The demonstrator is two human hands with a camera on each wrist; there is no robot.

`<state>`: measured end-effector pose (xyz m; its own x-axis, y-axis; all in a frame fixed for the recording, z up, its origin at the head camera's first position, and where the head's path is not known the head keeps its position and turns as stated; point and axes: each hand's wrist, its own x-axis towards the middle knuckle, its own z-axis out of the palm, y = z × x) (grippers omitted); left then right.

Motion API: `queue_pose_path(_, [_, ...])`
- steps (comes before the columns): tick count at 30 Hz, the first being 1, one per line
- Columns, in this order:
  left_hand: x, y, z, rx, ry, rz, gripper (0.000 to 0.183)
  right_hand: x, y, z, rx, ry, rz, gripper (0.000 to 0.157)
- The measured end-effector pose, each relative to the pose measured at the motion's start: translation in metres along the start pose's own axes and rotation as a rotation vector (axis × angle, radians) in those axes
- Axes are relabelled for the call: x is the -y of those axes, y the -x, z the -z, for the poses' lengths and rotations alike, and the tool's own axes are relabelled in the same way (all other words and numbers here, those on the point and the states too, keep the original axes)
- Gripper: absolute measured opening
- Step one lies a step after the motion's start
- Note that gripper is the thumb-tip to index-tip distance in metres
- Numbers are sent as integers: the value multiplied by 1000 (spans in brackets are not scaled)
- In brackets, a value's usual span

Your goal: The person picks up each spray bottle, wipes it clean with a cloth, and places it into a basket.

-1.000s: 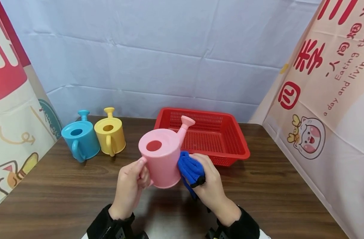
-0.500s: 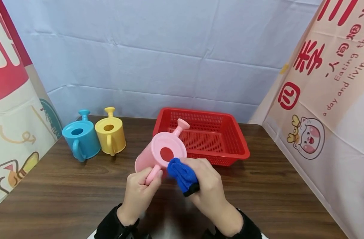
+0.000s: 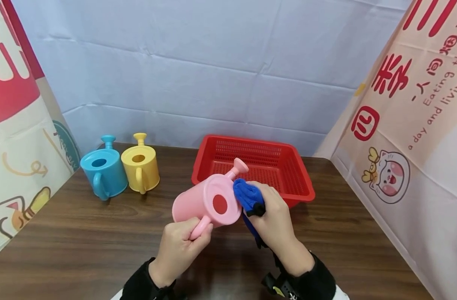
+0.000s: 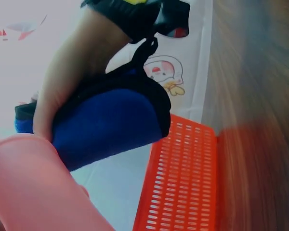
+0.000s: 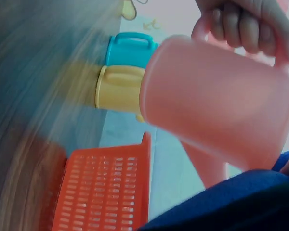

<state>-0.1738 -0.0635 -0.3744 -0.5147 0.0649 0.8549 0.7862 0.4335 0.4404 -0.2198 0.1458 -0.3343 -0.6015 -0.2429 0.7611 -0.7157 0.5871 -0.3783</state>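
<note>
A pink watering can point(image 3: 192, 202) is held up over the table, tipped so its top opening faces the person and its spout points up and right. My left hand point(image 3: 183, 246) grips its handle; in the right wrist view several fingers point(image 5: 248, 31) curl round that handle. My right hand point(image 3: 275, 214) holds a folded blue cloth point(image 3: 248, 196) with black edging against the can's top rim, near the base of the spout. From the left wrist the cloth point(image 4: 111, 120) shows hanging beside the can point(image 4: 33, 183).
A red perforated basket point(image 3: 307, 185) stands behind the hands. To the left, a blue watering can point(image 3: 110, 177) and a yellow watering can point(image 3: 149, 171) stand side by side on the dark wooden table point(image 3: 82, 246). Printed cloth hangs at both sides, a pale one behind.
The pink can has gone from nearly upright to tilted toward the person, then shifted slightly right. The blue cloth moved from its side to the rim by the opening, then toward the spout.
</note>
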Motion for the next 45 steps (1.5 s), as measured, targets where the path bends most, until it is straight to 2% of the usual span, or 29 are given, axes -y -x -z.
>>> queue_pose_path(7, [3, -3, 0, -43, -56, 2, 41, 18, 7, -3, -26, 2, 155, 57])
queue_pose_path(12, [6, -3, -1, -43, -93, 26, 40, 35, 14, -8, -50, -32, 297, 36])
queue_pose_path(18, [7, -2, 0, -15, -137, 25, 45, 44, 15, -8, -76, -29, 360, 36])
queue_pose_path(20, [6, -2, 1, -13, -141, 20, 45, 40, 14, -7, -71, -13, 351, 35])
queue_pose_path(23, [6, -2, 1, -4, -130, 9, 43, 30, 11, -7, -49, 15, 281, 36])
queue_pose_path(27, [5, -2, 2, 31, -107, -5, 40, 12, 8, -7, -32, 58, 143, 56])
queue_pose_path(29, [3, -3, 2, 51, -100, -11, 40, 4, 7, -8, -36, 71, 86, 60])
queue_pose_path(36, [2, -4, 0, 97, -109, -51, 40, -10, 1, -10, -5, -16, -85, 57])
queue_pose_path(41, [3, -6, 0, 110, -130, -32, 43, -7, 3, -6, 5, -67, -92, 56])
queue_pose_path(45, [4, -8, 0, 105, -138, -40, 43, 1, 7, -4, -18, -65, -14, 62])
